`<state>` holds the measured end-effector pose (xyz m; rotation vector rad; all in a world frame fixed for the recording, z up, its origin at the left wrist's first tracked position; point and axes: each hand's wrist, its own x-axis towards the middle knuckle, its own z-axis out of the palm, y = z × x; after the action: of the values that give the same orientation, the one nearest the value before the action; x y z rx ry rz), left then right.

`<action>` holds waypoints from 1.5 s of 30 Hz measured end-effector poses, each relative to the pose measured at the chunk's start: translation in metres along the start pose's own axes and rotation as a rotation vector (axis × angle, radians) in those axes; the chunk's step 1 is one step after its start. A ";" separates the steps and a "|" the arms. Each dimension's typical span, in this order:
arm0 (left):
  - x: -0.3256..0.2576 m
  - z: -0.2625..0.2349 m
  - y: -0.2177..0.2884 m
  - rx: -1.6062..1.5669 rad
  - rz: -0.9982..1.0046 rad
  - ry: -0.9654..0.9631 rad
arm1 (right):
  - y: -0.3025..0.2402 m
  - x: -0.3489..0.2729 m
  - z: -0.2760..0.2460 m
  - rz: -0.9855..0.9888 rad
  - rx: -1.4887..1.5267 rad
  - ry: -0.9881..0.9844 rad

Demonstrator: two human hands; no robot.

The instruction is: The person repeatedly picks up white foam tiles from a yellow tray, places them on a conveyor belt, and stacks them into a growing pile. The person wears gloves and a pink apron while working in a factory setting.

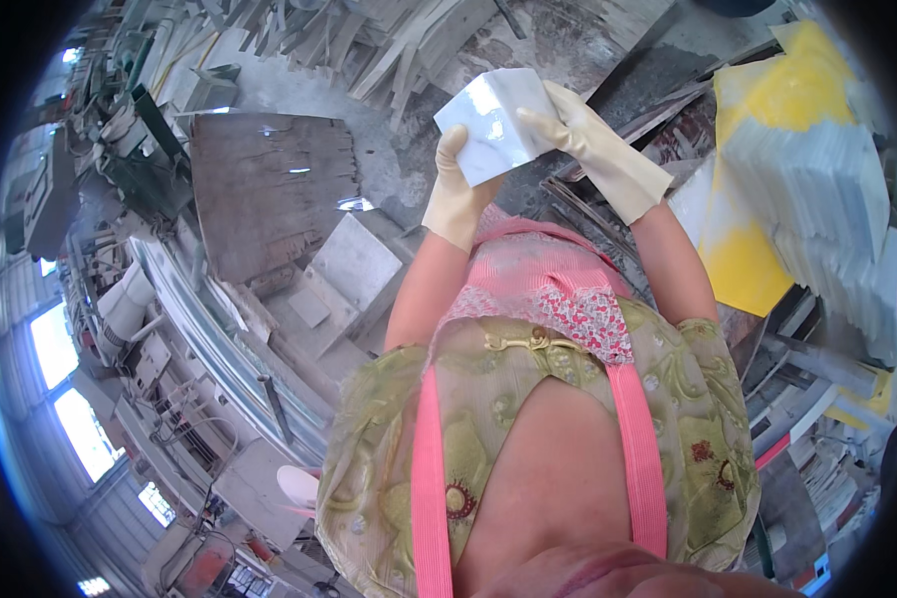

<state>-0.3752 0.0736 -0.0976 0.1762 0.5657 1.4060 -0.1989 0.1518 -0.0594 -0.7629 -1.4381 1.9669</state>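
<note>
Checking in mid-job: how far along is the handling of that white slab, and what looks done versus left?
Done: a tall stack of pale slabs on yellow sheeting stands at the right. In hand: both gloved hands, left hand and right hand, grip one white marble slab held up off any surface. Left: this slab has not been set down anywhere; how many more remain cannot be told.

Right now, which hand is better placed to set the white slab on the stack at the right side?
Probably the right hand: it grips the slab on the stack's side. The left hand holds the lower edge, farther from it.
</note>
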 end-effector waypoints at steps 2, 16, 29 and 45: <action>0.022 -0.007 0.009 0.000 0.000 -0.009 | 0.002 0.017 -0.003 0.036 -0.069 0.053; 0.232 -0.080 0.198 0.315 -0.337 0.089 | 0.052 0.269 0.007 0.135 0.260 0.360; 0.349 -0.107 0.245 0.313 -0.391 -0.220 | 0.012 0.359 -0.027 0.134 0.215 0.671; 0.581 -0.108 0.086 0.479 -0.417 0.056 | -0.008 0.433 -0.280 0.338 -0.243 0.752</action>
<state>-0.4682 0.6247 -0.3089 0.3792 0.9244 0.8575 -0.2824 0.6487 -0.1704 -1.7236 -1.1234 1.4553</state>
